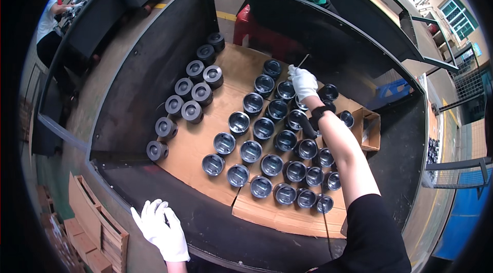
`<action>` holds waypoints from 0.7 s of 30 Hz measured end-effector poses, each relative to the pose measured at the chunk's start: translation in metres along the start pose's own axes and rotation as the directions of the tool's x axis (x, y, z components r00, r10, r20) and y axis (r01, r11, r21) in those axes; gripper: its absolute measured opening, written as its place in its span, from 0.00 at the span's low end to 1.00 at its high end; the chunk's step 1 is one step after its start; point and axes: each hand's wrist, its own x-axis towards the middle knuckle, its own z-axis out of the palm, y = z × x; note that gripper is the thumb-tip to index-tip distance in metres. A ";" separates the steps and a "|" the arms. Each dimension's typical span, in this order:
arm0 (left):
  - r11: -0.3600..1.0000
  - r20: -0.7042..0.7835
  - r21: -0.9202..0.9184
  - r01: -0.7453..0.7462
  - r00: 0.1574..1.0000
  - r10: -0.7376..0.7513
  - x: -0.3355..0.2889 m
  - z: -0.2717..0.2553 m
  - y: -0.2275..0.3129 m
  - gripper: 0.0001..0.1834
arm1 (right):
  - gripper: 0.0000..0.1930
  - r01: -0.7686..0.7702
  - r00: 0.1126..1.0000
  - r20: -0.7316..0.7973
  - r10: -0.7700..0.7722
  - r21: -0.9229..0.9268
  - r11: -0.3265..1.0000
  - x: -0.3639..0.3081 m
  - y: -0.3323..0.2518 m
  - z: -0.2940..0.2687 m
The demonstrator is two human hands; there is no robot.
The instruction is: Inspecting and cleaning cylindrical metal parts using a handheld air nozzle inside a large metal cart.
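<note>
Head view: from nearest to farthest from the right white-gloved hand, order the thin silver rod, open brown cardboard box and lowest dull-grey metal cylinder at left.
1. Thin silver rod: gripped in the right hand.
2. Open brown cardboard box: to the hand's right.
3. Lowest dull-grey metal cylinder: far across, at left.

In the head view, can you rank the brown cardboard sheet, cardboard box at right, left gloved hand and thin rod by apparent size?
1. Brown cardboard sheet
2. Left gloved hand, perhaps enlarged by nearness to the camera
3. Cardboard box
4. Thin rod, as seen beyond the right hand
</note>
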 end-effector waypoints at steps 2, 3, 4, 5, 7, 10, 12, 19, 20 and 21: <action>1.000 -0.006 -0.012 0.019 1.000 -0.019 0.000 0.000 -0.001 0.05 | 0.26 0.149 0.976 -0.122 -0.182 -0.236 0.960 -0.024 -0.008 -0.011; 1.000 -0.030 0.011 -0.025 0.999 0.025 0.001 0.000 0.000 0.05 | 0.26 0.188 0.966 -0.142 -0.216 -0.191 0.963 -0.034 -0.005 -0.015; 0.997 -0.052 0.035 -0.069 0.996 0.071 0.001 0.000 0.001 0.04 | 0.26 0.226 0.955 -0.162 -0.249 -0.145 0.963 -0.043 -0.003 -0.018; 0.997 -0.050 0.031 -0.069 0.996 0.071 0.001 -0.001 0.001 0.04 | 0.25 0.221 0.966 -0.108 -0.236 -0.132 0.966 -0.052 -0.002 -0.019; 0.996 -0.047 0.044 -0.072 0.996 0.074 0.001 -0.003 0.000 0.04 | 0.22 0.250 0.966 -0.028 -0.256 -0.146 0.957 -0.066 -0.005 -0.018; 0.996 -0.054 0.035 -0.078 0.995 0.080 -0.001 0.000 -0.003 0.04 | 0.23 0.193 0.980 -0.018 -0.198 -0.151 0.970 -0.069 -0.005 -0.011; 0.997 -0.067 0.015 -0.080 0.994 0.081 -0.001 0.004 -0.001 0.04 | 0.23 0.201 0.977 -0.037 -0.212 -0.185 0.962 -0.064 0.001 -0.005; 0.995 -0.082 -0.020 -0.097 0.992 0.095 -0.001 0.003 -0.003 0.05 | 0.25 0.220 0.973 0.137 -0.184 -0.338 0.915 -0.073 -0.027 -0.008; 0.995 -0.082 -0.022 -0.096 0.992 0.094 -0.001 0.002 -0.003 0.05 | 0.25 0.219 0.974 0.129 -0.183 -0.372 0.902 -0.076 -0.023 -0.008; 0.996 -0.084 -0.015 -0.086 0.993 0.085 0.000 0.001 -0.002 0.04 | 0.25 0.219 0.974 0.130 -0.183 -0.373 0.901 -0.075 -0.021 -0.007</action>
